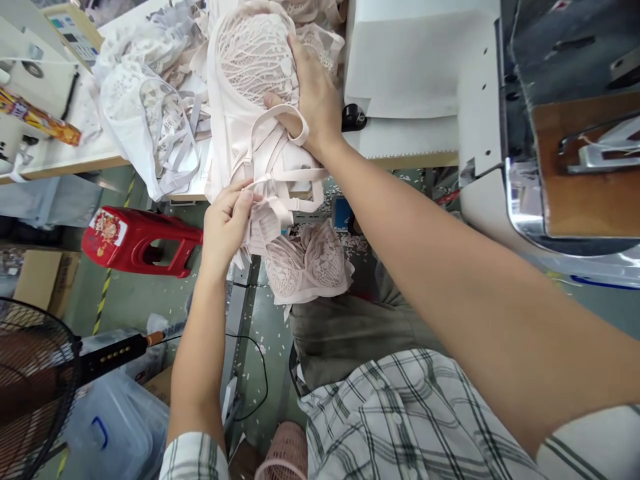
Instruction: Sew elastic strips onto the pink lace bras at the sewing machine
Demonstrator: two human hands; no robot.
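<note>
A pale pink lace bra point(255, 57) lies at the table's front edge, its straps and band hanging over. My right hand point(313, 103) is closed on its lace cup, thumb and fingers apart across the fabric, with a strap loop beside the thumb. Lower left, my left hand point(229, 223) pinches the bra's band and straps between thumb and fingers. Another pink lace bra point(310, 263) hangs below, just above my lap. White lace bras point(145, 113) are piled on the table to the left.
A white sewing machine point(405, 60) stands at the right. On the left are a red stool point(143, 240), a black fan point(37, 387) and a clear plastic box point(110, 427). An orange packet point(40, 117) lies at the upper left. A pink basket point(285, 453) is below.
</note>
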